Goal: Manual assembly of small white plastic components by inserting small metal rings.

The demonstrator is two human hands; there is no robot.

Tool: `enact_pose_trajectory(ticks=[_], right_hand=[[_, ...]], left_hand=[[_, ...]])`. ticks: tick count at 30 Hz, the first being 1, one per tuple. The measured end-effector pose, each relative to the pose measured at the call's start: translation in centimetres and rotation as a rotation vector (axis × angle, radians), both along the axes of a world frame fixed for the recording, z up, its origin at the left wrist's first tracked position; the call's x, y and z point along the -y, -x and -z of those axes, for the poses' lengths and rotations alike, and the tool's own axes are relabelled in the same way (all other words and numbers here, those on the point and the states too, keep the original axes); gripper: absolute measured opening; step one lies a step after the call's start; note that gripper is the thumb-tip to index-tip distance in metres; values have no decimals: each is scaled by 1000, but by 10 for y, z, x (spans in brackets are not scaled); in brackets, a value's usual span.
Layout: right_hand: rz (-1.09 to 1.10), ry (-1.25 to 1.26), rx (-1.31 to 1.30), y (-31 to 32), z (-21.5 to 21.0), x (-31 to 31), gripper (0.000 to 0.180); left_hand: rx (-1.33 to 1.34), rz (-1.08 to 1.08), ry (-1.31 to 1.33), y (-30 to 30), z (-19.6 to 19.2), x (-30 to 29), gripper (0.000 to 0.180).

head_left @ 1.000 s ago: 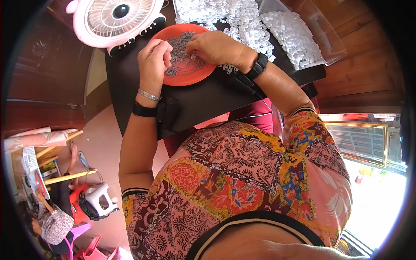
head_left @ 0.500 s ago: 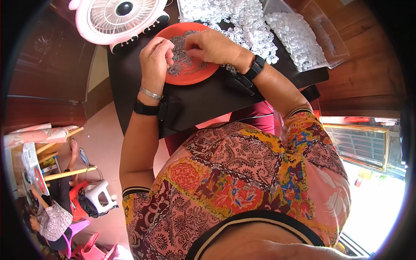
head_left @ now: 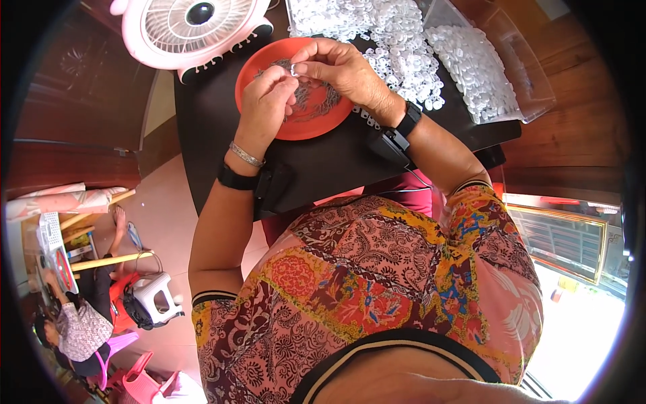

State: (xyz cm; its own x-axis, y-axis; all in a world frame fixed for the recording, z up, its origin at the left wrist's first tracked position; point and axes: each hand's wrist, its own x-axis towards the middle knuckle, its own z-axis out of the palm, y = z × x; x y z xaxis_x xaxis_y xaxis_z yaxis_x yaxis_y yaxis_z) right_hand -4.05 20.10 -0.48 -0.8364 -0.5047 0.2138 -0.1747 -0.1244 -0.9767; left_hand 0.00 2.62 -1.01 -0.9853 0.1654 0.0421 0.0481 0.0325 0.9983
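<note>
1. While both hands met above the orange plate (head_left: 316, 124), the left hand (head_left: 266, 101) and the right hand (head_left: 340, 67) pinched one small pale ring-like piece (head_left: 294, 68) between their fingertips, thumb and forefinger closed on it from either side.
2. The piece hung just over the far-left part of the plate, above a heap of small grey metal bits (head_left: 321, 101) that lay in the plate's middle.
3. The plate rested on a dark counter (head_left: 323, 161), near its far edge and slightly left of centre.
4. A pink and white desk fan (head_left: 192, 27) stood just left and beyond the plate, its grille facing up toward the camera.
5. A loose pile of small white plastic parts (head_left: 397, 47) spread to the right of the plate, touching the right wrist's far side.
6. Further right, a clear plastic box (head_left: 525, 87) held more of the same white parts.
7. A silver bracelet (head_left: 245, 155) and a black band (head_left: 237, 178) sat on the left wrist; a black watch (head_left: 407, 121) circled the right.
8. Far down at the left, another person (head_left: 81, 330) sat on the floor beside a white stool (head_left: 156, 296).
</note>
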Motion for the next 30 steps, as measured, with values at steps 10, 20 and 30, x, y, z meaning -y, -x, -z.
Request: enact_pose_trajectory(ticks=[10, 20, 30], right_hand=[[66, -86, -109, -10, -7, 7, 11], [100, -192, -136, -13, -9, 8, 11], [130, -327, -217, -14, -10, 9, 13]], left_hand=[[-47, 40, -99, -4, 2, 3, 17], [-97, 48, -15, -9, -10, 14, 23], [17, 47, -80, -6, -8, 14, 28]])
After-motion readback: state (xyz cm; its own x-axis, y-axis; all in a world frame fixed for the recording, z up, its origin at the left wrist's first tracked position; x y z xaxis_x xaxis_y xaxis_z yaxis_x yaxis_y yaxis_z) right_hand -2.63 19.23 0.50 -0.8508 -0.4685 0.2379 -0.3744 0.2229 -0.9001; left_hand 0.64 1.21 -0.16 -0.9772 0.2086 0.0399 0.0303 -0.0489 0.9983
